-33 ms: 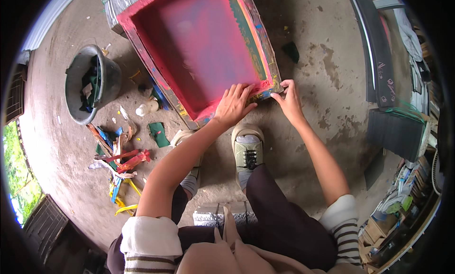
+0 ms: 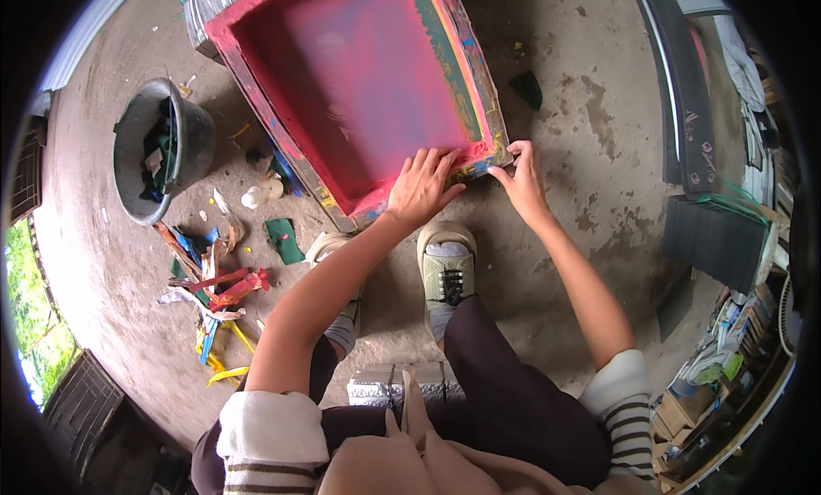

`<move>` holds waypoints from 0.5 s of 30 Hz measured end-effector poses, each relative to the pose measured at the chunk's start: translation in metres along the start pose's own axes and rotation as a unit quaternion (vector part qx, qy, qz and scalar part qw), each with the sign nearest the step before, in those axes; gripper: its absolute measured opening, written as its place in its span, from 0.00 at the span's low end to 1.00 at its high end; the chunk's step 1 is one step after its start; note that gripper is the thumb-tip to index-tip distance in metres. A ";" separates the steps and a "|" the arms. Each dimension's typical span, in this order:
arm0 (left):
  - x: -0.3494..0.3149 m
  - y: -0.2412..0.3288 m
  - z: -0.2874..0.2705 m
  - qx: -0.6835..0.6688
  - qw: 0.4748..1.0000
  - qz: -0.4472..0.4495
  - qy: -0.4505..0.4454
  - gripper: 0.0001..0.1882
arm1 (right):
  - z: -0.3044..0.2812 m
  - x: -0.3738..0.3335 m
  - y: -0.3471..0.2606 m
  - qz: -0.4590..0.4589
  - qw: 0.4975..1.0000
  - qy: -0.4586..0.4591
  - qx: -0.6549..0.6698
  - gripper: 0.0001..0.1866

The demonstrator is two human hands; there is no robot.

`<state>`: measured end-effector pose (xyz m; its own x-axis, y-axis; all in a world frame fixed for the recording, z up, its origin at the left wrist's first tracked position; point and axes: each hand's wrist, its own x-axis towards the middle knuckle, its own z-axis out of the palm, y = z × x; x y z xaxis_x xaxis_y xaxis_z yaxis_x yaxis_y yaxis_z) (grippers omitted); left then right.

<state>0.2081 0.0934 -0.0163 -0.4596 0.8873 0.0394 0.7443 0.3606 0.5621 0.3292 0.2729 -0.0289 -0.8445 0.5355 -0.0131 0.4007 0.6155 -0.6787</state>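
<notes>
In front of my feet lies a deep wooden screen-printing frame (image 2: 295,148), its inside smeared pink and its rim spotted with several colours of paint. My left hand (image 2: 421,187) rests on its near rim, the fingers stretched over the inner edge and the thumb pointing right. At the near right corner my right hand (image 2: 523,180) pinches the rim between thumb and fingers; the fingertips partly hide what lies between them. The frame's far end runs out of view at the top.
Left of the frame stands a grey bucket (image 2: 203,144) with dark scraps inside. Coloured rags (image 2: 224,294), a small white container (image 2: 261,193) and a green scrap (image 2: 284,241) lie on the floor. Dark stacked sheets (image 2: 714,238) stand at right. Both my shoes (image 2: 446,268) are close to the frame.
</notes>
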 end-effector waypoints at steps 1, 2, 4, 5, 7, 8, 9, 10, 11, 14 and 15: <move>0.004 0.000 0.001 0.000 1.000 0.005 -0.005 0.31 | 0.000 0.004 0.004 -0.054 0.998 0.024 -0.035 0.27; 0.004 -0.003 0.002 0.004 1.000 0.007 -0.011 0.31 | 0.001 0.008 0.006 -0.007 1.000 -0.004 -0.002 0.29; 0.004 -0.007 0.004 -0.001 1.000 0.008 -0.023 0.31 | 0.000 0.010 0.007 0.014 0.999 -0.029 0.009 0.29; 0.004 -0.009 0.004 -0.005 1.000 0.008 -0.026 0.31 | 0.000 0.014 0.006 0.021 0.999 -0.040 0.015 0.29; 0.006 -0.012 0.005 -0.014 1.000 0.012 -0.025 0.31 | -0.002 0.017 0.002 0.037 0.998 -0.047 0.010 0.29; 0.005 -0.013 0.005 -0.018 1.000 0.013 -0.021 0.31 | -0.003 0.017 0.001 0.041 0.998 -0.052 0.005 0.29; 0.004 -0.014 0.004 -0.021 1.000 0.015 -0.016 0.31 | -0.003 0.018 -0.001 0.045 0.997 -0.058 0.001 0.29; 0.004 -0.015 0.003 -0.028 0.999 0.015 -0.008 0.30 | -0.002 0.019 -0.003 0.043 0.997 -0.058 -0.003 0.29; 0.006 -0.016 0.003 -0.036 0.999 0.015 0.000 0.29 | -0.002 0.019 -0.002 0.043 0.997 -0.058 -0.009 0.29; 0.014 -0.027 -0.006 -0.103 0.995 0.009 0.003 0.24 | -0.004 0.020 -0.006 0.092 0.992 -0.083 0.011 0.29; 0.017 -0.034 -0.009 -0.134 0.991 0.007 0.001 0.23 | -0.005 0.019 -0.006 0.118 0.988 -0.094 0.023 0.29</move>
<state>0.1710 0.0939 -0.0271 -0.4515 0.8909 0.0495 0.5956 0.2596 0.7602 0.3126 0.2818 -0.0216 -0.7825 0.5416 -0.3073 0.5808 0.4568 -0.6738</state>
